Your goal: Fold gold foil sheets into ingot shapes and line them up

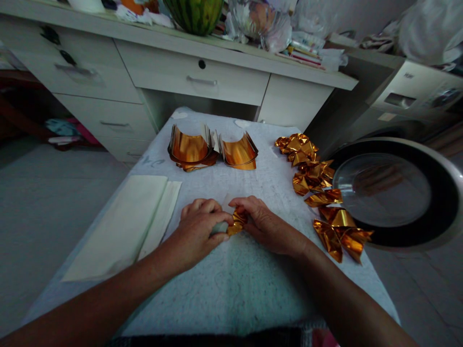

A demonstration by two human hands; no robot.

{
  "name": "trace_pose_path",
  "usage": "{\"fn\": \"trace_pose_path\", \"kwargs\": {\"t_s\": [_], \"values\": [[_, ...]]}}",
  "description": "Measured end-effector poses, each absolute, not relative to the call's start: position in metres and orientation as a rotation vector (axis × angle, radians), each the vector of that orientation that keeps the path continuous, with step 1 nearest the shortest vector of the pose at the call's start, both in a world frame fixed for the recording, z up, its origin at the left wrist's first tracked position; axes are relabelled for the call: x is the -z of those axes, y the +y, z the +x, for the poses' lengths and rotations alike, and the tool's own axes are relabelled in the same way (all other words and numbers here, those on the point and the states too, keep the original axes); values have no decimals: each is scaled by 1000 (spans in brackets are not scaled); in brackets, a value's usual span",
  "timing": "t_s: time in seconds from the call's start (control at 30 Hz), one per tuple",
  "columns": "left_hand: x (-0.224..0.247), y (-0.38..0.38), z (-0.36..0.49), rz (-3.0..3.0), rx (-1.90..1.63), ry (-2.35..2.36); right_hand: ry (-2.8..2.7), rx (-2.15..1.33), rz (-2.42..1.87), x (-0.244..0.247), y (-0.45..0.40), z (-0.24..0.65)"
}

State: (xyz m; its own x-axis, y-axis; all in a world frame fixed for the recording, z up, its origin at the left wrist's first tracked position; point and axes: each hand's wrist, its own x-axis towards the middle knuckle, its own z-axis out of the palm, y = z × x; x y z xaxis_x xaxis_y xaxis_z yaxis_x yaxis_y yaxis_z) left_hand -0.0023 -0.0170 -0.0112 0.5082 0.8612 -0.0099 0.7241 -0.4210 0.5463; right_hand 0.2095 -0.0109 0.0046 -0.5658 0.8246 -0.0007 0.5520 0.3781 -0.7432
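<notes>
Near the middle of the cloth-covered table, my left hand (pixel 203 222) is closed around a pale rounded piece (pixel 219 228) at one end of a small crumpled gold foil (pixel 237 222). My right hand (pixel 261 222) pinches the other end of that foil. Beyond my hands stand two stacks of curved gold sheets, one on the left (pixel 191 147) and one on the right (pixel 238 152). Folded white paper (pixel 119 221) lies to the left of my left hand. Several twisted gold foil pieces (pixel 313 174) form a line along the table's right side.
The table (pixel 224 294) has a pale patterned cloth. Behind it is a white desk (pixel 231 79) with drawers, bearing a watermelon (pixel 197 14), a glass bowl and plastic bags. A washing machine (pixel 394 111) with its round door (pixel 387 190) swung out is at the right.
</notes>
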Motion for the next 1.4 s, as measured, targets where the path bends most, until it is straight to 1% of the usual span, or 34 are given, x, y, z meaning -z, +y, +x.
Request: {"fn": "trace_pose_path", "kwargs": {"t_s": [0.23,0.4,0.47,0.53,0.63,0.7,0.87,1.07,1.17,1.4], "values": [[13,-17,-4,2287,-422,1274,-2229,-1024,-1113,-1,-11,215],[10,-20,-4,2325,-460,1245,-1983,-1215,-1106,-1,-11,214],[9,-20,-3,2343,-474,1242,-1874,-1206,-1160,1,-9,213],[8,-20,-1,2354,-493,1244,-1836,-1062,-1266,5,-5,213],[10,-20,2,2371,-532,1241,-1904,-688,-1405,11,0,213],[11,-19,3,2383,-554,1235,-1978,-510,-1471,14,1,213],[15,-19,6,2397,-576,1248,-2114,-402,-1600,15,-1,204],[14,-21,8,2335,-636,1379,-2121,-485,-1601,9,-2,196],[15,-22,9,2305,-706,1402,-2084,-573,-1533,8,-2,195],[21,-22,9,2263,-761,1417,-1802,-1052,-1310,10,-3,197]]}}
